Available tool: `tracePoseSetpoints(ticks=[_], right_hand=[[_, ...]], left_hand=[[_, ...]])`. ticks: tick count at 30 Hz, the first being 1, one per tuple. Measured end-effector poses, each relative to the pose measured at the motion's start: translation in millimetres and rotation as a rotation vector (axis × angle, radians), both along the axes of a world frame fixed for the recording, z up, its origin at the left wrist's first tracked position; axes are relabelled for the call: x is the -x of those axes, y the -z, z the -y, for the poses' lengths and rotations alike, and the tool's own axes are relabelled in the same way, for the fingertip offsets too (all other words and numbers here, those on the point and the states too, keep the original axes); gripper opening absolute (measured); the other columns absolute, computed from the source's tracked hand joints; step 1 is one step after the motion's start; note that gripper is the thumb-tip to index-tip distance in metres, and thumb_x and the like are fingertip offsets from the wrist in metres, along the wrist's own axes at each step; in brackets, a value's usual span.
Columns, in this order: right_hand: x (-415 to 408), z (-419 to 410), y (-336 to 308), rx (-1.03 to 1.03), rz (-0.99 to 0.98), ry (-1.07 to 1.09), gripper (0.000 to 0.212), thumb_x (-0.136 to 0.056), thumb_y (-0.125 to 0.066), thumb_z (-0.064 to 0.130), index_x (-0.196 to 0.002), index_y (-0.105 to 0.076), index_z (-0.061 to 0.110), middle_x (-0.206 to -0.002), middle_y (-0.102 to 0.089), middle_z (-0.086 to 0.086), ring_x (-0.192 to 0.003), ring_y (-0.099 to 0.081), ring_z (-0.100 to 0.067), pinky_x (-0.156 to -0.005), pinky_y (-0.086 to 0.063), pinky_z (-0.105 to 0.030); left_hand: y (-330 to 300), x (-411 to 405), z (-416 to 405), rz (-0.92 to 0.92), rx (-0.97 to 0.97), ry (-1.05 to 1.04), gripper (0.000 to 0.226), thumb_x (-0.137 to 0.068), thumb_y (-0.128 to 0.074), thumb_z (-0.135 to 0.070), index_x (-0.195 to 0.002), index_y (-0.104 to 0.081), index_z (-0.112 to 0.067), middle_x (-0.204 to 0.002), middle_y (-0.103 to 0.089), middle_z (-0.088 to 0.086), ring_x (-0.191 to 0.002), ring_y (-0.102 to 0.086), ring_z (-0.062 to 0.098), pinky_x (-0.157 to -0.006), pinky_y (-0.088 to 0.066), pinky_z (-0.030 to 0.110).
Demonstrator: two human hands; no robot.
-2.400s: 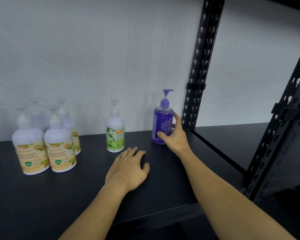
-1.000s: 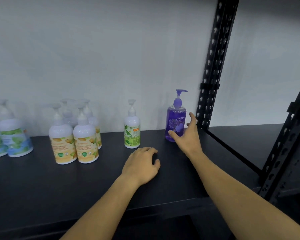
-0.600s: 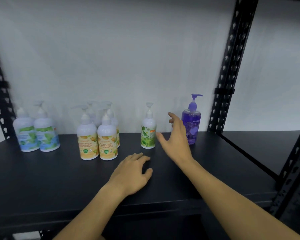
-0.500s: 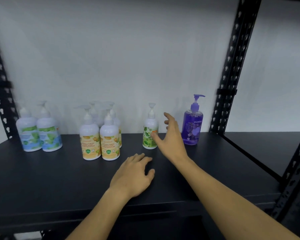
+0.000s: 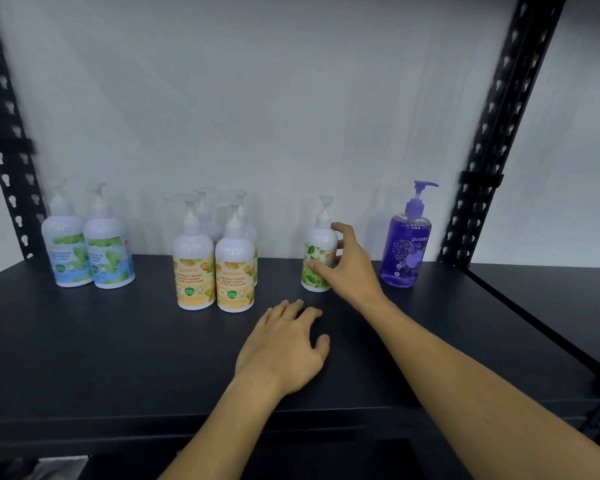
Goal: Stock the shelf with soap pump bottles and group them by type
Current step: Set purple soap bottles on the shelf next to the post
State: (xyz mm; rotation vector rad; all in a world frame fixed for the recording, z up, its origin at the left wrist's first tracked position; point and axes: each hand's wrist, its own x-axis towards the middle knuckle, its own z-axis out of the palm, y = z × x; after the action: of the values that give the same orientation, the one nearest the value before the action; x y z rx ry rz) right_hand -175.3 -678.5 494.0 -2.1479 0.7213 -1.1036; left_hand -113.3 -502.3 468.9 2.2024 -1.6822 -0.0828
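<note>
On the black shelf [image 5: 118, 344] stands a small white pump bottle with a green leaf label [image 5: 318, 239]. My right hand [image 5: 351, 269] holds it, thumb on the front of the label and fingers curled round its right side. To its right a purple pump bottle [image 5: 405, 252] stands alone. To the left is a cluster of several white bottles with yellow labels [image 5: 234, 271], and further left two white bottles with blue-green labels [image 5: 87, 258]. My left hand [image 5: 284, 348] rests palm down on the shelf, fingers relaxed, holding nothing.
Black perforated uprights stand at the right [image 5: 492, 133] and left [image 5: 4, 133] ends of the shelf. A white wall lies close behind the bottles. Another black shelf board [image 5: 551, 289] continues to the right of the right upright.
My right hand let go of the purple bottle and moved left to the green-label bottle, which it now holds. The view turned left, revealing the blue-green bottles. My left hand stayed put.
</note>
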Motion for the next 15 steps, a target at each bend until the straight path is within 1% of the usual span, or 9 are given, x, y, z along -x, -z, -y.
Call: tracePoseSetpoints(ticks=[1, 3, 5, 6, 8, 10, 13, 15], right_hand=[[1.7, 2.9, 0.1, -0.002, -0.006, -0.019, 0.073, -0.082, -0.081, 0.025, -0.139, -0.036, 0.030, -0.116, -0.053, 0.011, -0.102, -0.061, -0.010, -0.084, -0.055, -0.023], [6.3, 8.6, 0.2, -0.014, -0.025, -0.063, 0.072, -0.084, -0.079, 0.022, -0.141, -0.036, 0.030, -0.118, -0.053, 0.008, -0.100, -0.061, -0.010, -0.077, -0.052, -0.013], [11.0, 14.2, -1.3, -0.050, -0.046, -0.117, 0.072, -0.087, -0.076, 0.020, -0.143, -0.034, 0.032, -0.123, -0.054, 0.005, -0.100, -0.061, -0.008, -0.071, -0.051, -0.007], [12.8, 17.5, -2.6, -0.073, -0.055, -0.149, 0.072, -0.088, -0.075, 0.019, -0.145, -0.033, 0.032, -0.127, -0.054, 0.004, -0.103, -0.061, -0.009, -0.072, -0.052, -0.008], [14.7, 23.5, -3.7, -0.106, -0.073, -0.203, 0.074, -0.090, -0.073, 0.018, -0.148, -0.030, 0.033, -0.135, -0.053, 0.002, -0.112, -0.060, -0.015, -0.077, -0.053, -0.012], [14.9, 24.9, -1.8, -0.127, -0.072, -0.224, 0.075, -0.091, -0.072, 0.016, -0.149, -0.029, 0.035, -0.136, -0.051, 0.003, -0.117, -0.059, -0.016, -0.078, -0.053, -0.013], [10.8, 20.7, 5.6, -0.122, -0.032, -0.202, 0.085, -0.084, -0.079, 0.018, -0.148, -0.027, 0.040, -0.129, -0.050, 0.013, -0.114, -0.058, -0.008, -0.081, -0.051, -0.011], [5.2, 16.8, 5.4, -0.075, -0.004, -0.154, 0.089, -0.078, -0.084, 0.024, -0.146, -0.027, 0.038, -0.120, -0.049, 0.022, -0.105, -0.059, 0.001, -0.080, -0.051, -0.011]], left_hand=[[-0.2, 0.1, -0.4, 0.001, -0.001, 0.000, 0.053, -0.100, -0.035, -0.048, -0.151, -0.028, -0.035, -0.164, -0.016, -0.003, -0.151, -0.006, 0.016, -0.123, -0.006, 0.034], [-0.7, 0.5, -1.3, 0.001, -0.002, -0.001, 0.053, -0.100, -0.034, -0.048, -0.152, -0.028, -0.035, -0.164, -0.016, -0.003, -0.151, -0.006, 0.016, -0.123, -0.006, 0.033], [-1.6, 0.9, -1.9, 0.004, -0.003, 0.000, 0.053, -0.101, -0.034, -0.048, -0.152, -0.027, -0.035, -0.164, -0.016, -0.003, -0.151, -0.006, 0.016, -0.122, -0.005, 0.033], [-2.0, 1.1, -2.0, 0.005, -0.004, 0.001, 0.053, -0.101, -0.034, -0.048, -0.152, -0.027, -0.035, -0.164, -0.015, -0.003, -0.151, -0.006, 0.016, -0.122, -0.005, 0.033], [-2.1, 1.5, -2.0, 0.005, -0.004, 0.002, 0.053, -0.101, -0.034, -0.049, -0.152, -0.027, -0.035, -0.164, -0.015, -0.003, -0.151, -0.006, 0.016, -0.122, -0.005, 0.033], [-2.1, 1.8, -2.8, 0.003, -0.001, 0.000, 0.053, -0.101, -0.034, -0.049, -0.151, -0.027, -0.036, -0.164, -0.015, -0.004, -0.151, -0.006, 0.015, -0.122, -0.006, 0.033], [-2.4, 2.2, -2.6, -0.002, 0.002, -0.003, 0.053, -0.101, -0.034, -0.049, -0.151, -0.027, -0.036, -0.164, -0.015, -0.004, -0.151, -0.005, 0.015, -0.122, -0.005, 0.032], [-2.9, 2.3, -1.6, -0.003, 0.007, -0.004, 0.053, -0.101, -0.034, -0.049, -0.151, -0.027, -0.036, -0.164, -0.015, -0.005, -0.151, -0.005, 0.014, -0.122, -0.005, 0.032]])
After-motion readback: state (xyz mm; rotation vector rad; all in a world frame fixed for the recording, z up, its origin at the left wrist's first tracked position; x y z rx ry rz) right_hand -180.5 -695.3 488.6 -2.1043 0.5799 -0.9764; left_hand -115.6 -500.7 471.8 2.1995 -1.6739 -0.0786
